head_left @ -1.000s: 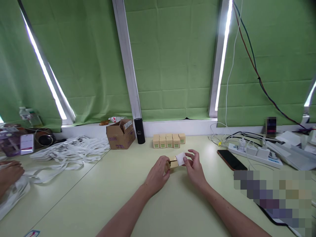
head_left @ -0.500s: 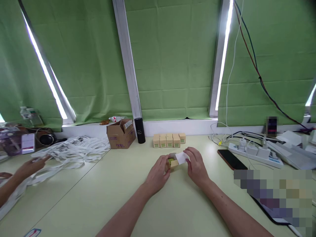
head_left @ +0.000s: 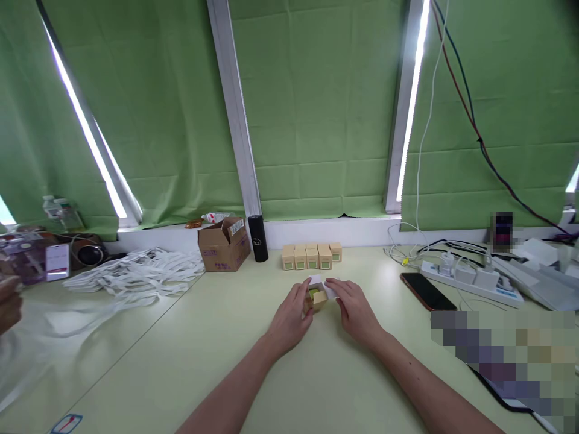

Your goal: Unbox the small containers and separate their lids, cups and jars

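Observation:
In the middle of the table, a small brown cardboard box (head_left: 319,299) stands with its top open, and something yellow-green shows inside. My left hand (head_left: 290,316) is closed round the box's left side. My right hand (head_left: 357,310) has its fingers closed on a white paper piece (head_left: 332,292) at the box's right upper edge; whether this is a loose slip or a flap I cannot tell. More white shows at the back of the opening. Behind, several small closed boxes (head_left: 312,258) with green-edged labels stand in a row.
A larger carton (head_left: 224,247) and a black cylinder (head_left: 257,239) stand at the back. White straps (head_left: 140,274) lie left, near another person's hand (head_left: 9,304). To the right are a phone (head_left: 427,291), a power strip (head_left: 474,283) and cables.
My right hand has moved left with the white paper piece, closer over the box opening. My left hand stays on the box. The other person's hand has moved left, pulling straps.

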The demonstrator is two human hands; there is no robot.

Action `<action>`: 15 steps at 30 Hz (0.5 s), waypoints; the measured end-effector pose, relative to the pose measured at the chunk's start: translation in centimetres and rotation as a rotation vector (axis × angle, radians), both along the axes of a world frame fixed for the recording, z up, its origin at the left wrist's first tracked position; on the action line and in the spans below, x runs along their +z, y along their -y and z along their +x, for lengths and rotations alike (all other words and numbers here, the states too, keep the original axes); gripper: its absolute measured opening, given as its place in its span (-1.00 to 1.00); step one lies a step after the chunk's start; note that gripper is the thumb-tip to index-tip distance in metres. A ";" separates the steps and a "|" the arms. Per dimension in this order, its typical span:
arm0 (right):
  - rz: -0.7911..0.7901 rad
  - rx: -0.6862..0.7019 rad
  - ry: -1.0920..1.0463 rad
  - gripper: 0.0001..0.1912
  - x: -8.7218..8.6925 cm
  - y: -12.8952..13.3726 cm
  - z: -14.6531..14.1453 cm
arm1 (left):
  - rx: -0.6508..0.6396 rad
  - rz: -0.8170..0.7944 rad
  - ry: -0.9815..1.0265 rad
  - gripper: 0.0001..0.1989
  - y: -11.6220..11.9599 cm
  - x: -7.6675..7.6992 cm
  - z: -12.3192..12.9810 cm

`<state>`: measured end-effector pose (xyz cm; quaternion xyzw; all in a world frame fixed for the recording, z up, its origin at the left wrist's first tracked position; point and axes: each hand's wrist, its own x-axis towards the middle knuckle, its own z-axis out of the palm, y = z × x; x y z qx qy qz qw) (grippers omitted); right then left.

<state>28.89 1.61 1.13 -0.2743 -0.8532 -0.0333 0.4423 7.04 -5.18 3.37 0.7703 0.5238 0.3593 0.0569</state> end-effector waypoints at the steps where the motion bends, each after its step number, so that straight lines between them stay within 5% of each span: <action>1: -0.008 0.003 0.030 -0.32 0.0 0.2 -0.1 | 0.000 -0.001 0.002 -0.23 0.0 0.0 0.0; 10: 0.037 0.106 -0.131 -0.59 0.3 0.5 -0.1 | -0.032 -0.041 0.103 -0.23 -0.3 -0.6 -0.3; 15: 0.131 0.168 -0.145 -0.46 0.0 0.3 0.0 | -0.031 -0.090 0.200 -0.26 -0.3 -0.7 -0.3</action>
